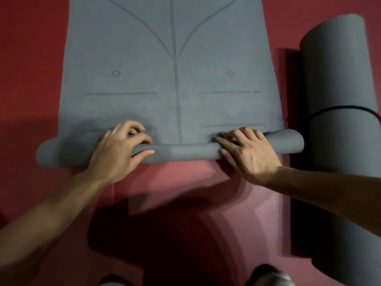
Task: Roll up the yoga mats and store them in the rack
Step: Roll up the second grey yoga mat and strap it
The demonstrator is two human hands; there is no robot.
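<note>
- On red floor (31, 69), seen from above: grey yoga mat (171, 79) lies flat & runs away from viewer, w/ faint printed lines, dashes & 2 small circles on its top.
- Mat's near end is wound into a thin roll (185, 151) that lies crosswise. It's only a few turns thick, and most of the mat is flat beyond it.
- L hand (119, 151) sits on L part of roll: fingers (134, 129) curl over top to far side, thumb lies along near side, so it grips the roll.
- R hand (249, 155) sits on R part of roll, fingers bent over top & gripping it. Fingertips are at the seam where roll meets flat mat.
- Btwn the hands the roll sags slightly toward viewer. Both its ends stick out past the flat part's edges.
- Pink mat (185, 182) lies under grey one, its bare part showing on viewer's side of roll, partly in shadow.
- At R, a 2nd grey mat, fully rolled (340, 100), lies lengthwise just beside the roll's R end, w/ thin black band (350, 107) round its middle.
- Both forearms are bare and reach in from the bottom corners.
</note>
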